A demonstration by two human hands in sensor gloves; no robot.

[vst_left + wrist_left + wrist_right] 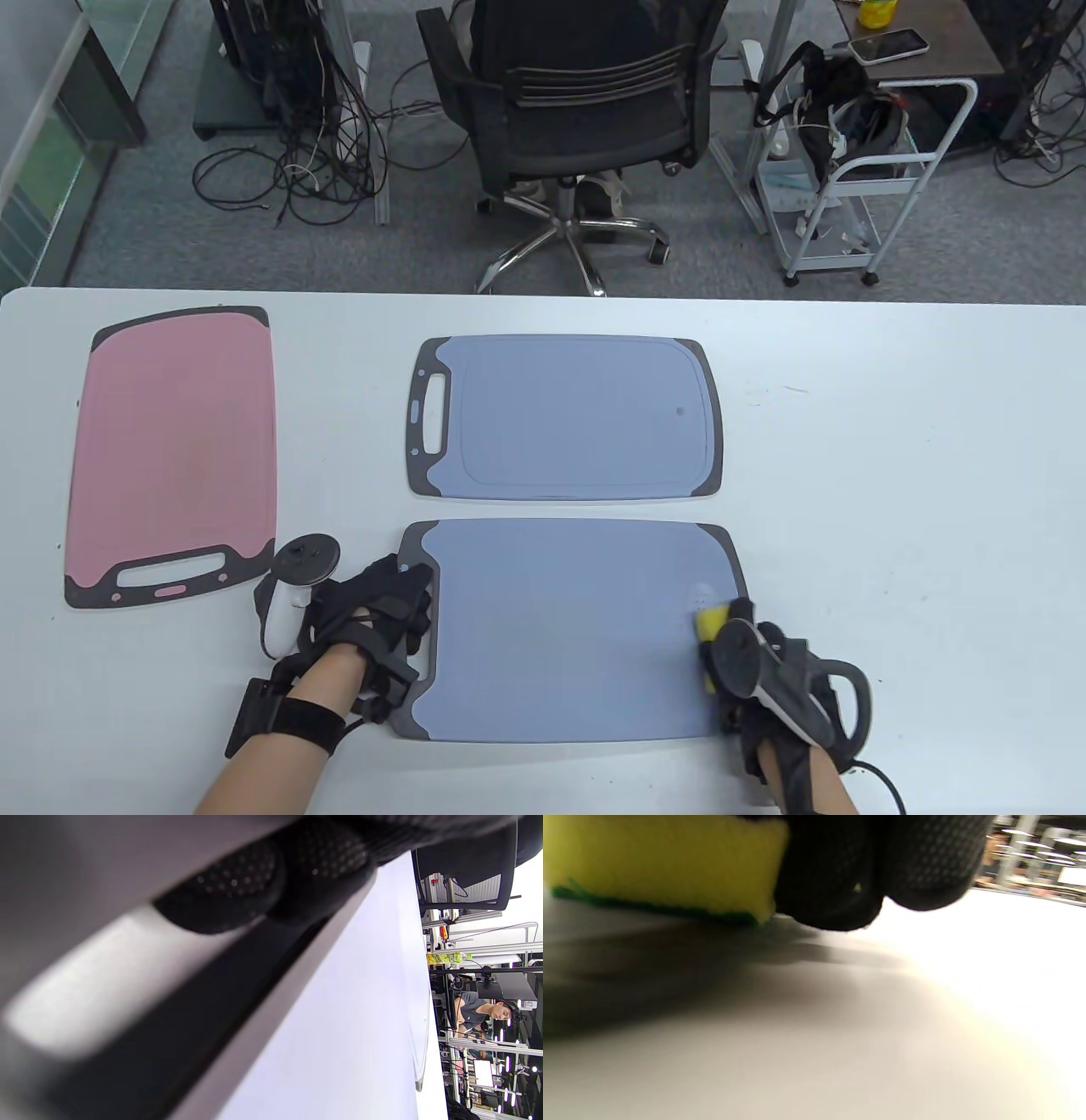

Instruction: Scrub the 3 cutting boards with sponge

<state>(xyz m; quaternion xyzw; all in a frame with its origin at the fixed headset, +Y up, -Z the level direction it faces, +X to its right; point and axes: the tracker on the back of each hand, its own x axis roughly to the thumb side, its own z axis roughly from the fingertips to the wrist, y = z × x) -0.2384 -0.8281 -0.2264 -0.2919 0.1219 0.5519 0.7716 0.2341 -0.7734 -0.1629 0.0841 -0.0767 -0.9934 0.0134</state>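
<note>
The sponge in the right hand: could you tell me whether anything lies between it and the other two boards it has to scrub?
Nothing visible does. The sponge sits on the near blue board; only bare table separates it from the far blue board and the pink board.

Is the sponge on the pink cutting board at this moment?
No, the right hand holds the yellow sponge on the near blue cutting board, while the pink cutting board lies untouched at the table's left.

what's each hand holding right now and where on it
Right hand grips the yellow sponge from above; left hand presses the near board's left end.
</note>
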